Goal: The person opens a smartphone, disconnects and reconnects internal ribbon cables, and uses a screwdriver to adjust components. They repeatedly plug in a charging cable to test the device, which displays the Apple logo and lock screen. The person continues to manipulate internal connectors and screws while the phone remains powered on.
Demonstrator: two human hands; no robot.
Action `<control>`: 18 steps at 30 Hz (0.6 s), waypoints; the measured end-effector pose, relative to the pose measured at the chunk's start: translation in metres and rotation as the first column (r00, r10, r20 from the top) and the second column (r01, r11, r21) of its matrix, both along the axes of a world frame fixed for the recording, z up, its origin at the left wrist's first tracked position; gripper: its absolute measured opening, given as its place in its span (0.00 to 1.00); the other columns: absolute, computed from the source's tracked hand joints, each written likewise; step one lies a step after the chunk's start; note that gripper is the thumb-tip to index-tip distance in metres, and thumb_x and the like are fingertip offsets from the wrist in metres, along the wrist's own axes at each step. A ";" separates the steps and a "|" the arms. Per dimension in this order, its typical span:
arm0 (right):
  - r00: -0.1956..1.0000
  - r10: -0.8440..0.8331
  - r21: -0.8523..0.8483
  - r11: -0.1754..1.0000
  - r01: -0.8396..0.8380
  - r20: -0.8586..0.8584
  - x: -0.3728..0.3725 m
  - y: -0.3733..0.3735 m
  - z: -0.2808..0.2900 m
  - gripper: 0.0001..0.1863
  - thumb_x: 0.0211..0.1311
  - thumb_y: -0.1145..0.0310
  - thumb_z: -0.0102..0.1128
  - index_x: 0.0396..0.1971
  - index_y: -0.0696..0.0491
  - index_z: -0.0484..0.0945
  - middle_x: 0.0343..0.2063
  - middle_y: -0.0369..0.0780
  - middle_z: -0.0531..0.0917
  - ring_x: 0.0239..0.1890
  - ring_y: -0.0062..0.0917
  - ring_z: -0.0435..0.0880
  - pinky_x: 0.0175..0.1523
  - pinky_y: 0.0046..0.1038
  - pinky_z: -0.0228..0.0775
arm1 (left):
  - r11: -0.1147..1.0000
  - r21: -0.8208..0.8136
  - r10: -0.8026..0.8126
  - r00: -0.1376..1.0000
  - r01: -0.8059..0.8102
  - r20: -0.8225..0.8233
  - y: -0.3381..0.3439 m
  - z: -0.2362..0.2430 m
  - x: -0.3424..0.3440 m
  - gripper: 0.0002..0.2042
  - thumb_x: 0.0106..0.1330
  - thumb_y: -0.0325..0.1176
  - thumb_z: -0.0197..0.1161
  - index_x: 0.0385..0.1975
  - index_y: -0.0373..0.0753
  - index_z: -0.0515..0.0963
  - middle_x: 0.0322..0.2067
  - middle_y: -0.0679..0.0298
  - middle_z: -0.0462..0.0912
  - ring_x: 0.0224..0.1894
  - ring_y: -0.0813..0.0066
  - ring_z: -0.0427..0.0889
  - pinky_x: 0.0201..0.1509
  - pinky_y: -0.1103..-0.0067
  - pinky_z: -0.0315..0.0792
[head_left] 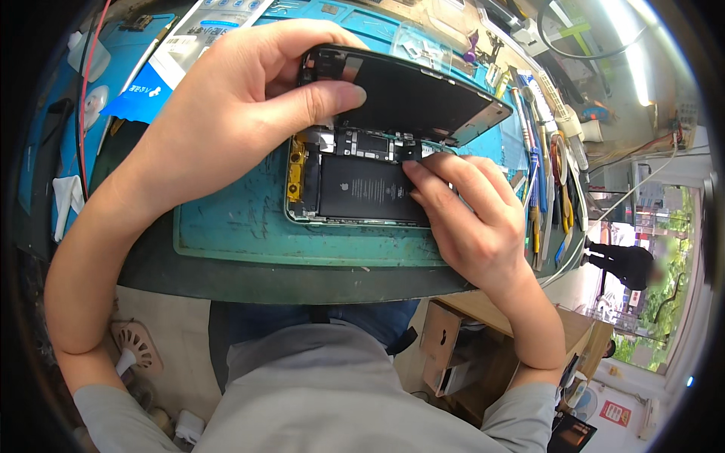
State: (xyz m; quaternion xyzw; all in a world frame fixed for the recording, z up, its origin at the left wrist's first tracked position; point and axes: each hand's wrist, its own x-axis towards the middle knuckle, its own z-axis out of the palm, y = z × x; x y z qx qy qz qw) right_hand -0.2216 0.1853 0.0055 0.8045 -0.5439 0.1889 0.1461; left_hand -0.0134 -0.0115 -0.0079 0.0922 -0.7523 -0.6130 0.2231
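An opened smartphone body (302, 217) lies on the green work mat, with its black battery (362, 189) and circuit board (370, 143) exposed. Tilted up above its far side is the phone's screen panel (415, 94), its dark inner face toward me. My left hand (257, 102) grips the panel's left end, thumb on the inner face and fingers behind it. My right hand (472, 211) is closed, with index finger and thumb at the right end of the circuit board, beside the battery. Whether anything small is pinched there is hidden.
Several screwdrivers and tweezers (540, 166) stand close together right of the phone. A clear plastic tray (423, 49) with small parts lies behind the panel. At the left are a printed packet (204, 38) and a red cable (84, 113). The green mat (302, 249) reaches near the bench edge.
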 end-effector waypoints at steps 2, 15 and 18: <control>1.000 0.019 -0.008 1.000 -0.019 -0.002 -0.001 -0.002 0.000 0.15 0.48 0.79 0.72 0.40 0.61 0.85 0.39 0.40 0.81 0.34 0.30 0.82 0.39 0.30 0.78 | 0.999 -0.032 0.013 1.000 -0.013 -0.015 0.000 -0.002 0.001 0.18 0.76 0.26 0.64 0.63 0.35 0.77 0.47 0.67 0.83 0.51 0.80 0.86 0.59 0.79 0.82; 0.998 0.056 -0.061 0.996 -0.058 -0.028 -0.007 -0.003 -0.008 0.17 0.47 0.79 0.73 0.41 0.62 0.86 0.41 0.42 0.83 0.37 0.34 0.85 0.42 0.31 0.79 | 0.986 0.155 -0.045 0.997 0.055 -0.066 -0.006 -0.005 -0.003 0.17 0.76 0.22 0.63 0.62 0.29 0.74 0.52 0.59 0.86 0.52 0.78 0.85 0.59 0.78 0.80; 0.999 0.034 -0.035 0.999 -0.035 -0.032 -0.004 -0.001 -0.006 0.19 0.47 0.81 0.73 0.43 0.62 0.88 0.41 0.44 0.85 0.37 0.37 0.86 0.42 0.33 0.80 | 0.987 0.153 -0.044 0.998 0.051 -0.050 -0.007 -0.005 0.000 0.17 0.76 0.22 0.63 0.62 0.28 0.74 0.52 0.59 0.86 0.52 0.78 0.84 0.59 0.78 0.80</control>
